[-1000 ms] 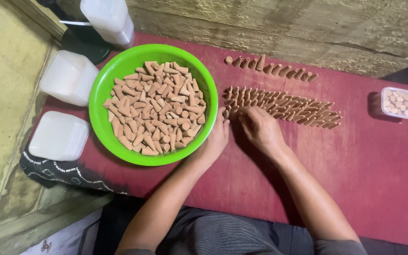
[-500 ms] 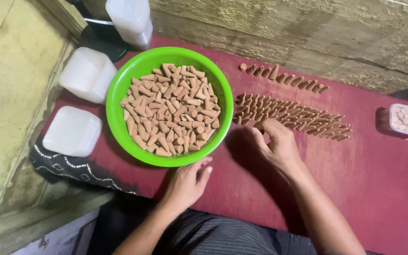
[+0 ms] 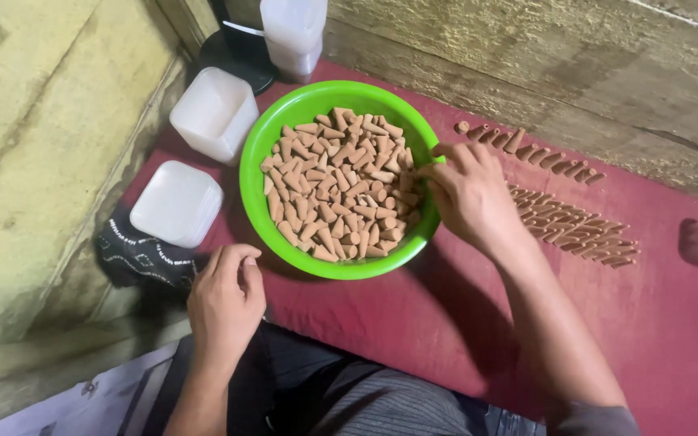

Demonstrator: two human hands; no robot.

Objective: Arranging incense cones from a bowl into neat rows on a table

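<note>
While the head camera looks down, the scene reads as follows.

Right hand: the right hand (image 3: 468, 194), right of frame centre, reaches over the right rim of the bowl, fingers curled narrowly at the cones there; whether it grips one I cannot tell.

Left hand: the left hand (image 3: 226, 303), lower left, rests loosely curled and holds nothing, near the bowl's lower left edge.

Bowl: the round bright green plastic bowl (image 3: 256, 202) sits at upper centre on the dark red cloth (image 3: 688, 339).

Cones: small tan conical pieces (image 3: 337, 186) fill the bowl.

Rows: more tan cones lie in rows (image 3: 579, 230) on the cloth, right of the hand.

Boxes: two white square plastic containers (image 3: 178, 202) stand left of the bowl.
</note>
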